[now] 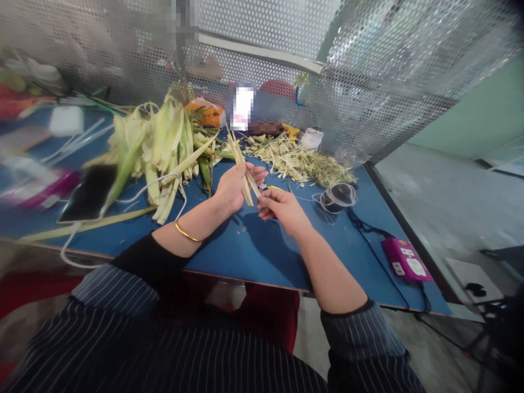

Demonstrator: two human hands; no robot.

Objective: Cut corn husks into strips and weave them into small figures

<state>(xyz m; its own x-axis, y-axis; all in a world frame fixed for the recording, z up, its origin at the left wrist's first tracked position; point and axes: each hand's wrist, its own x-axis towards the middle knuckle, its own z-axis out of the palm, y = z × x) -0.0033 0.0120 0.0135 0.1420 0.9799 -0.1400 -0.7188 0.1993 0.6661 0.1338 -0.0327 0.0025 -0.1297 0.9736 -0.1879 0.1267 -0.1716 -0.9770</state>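
Observation:
My left hand is closed round several narrow, pale strips of corn husk, which stand up at a tilt above the table. Between the thumb and fingers of my right hand is the lower end of one strip. A yellow object with a greyish tip shows just behind the right fingers; whether the hand holds it or it lies on the table, I cannot tell. Left of my hands lies a heap of whole pale green husks. Shredded husk scraps are piled beyond them.
The blue table also carries a phone with a white cable, a wire coil, a crumpled white bag, an orange packet and a magenta power box. A perforated metal screen rises behind.

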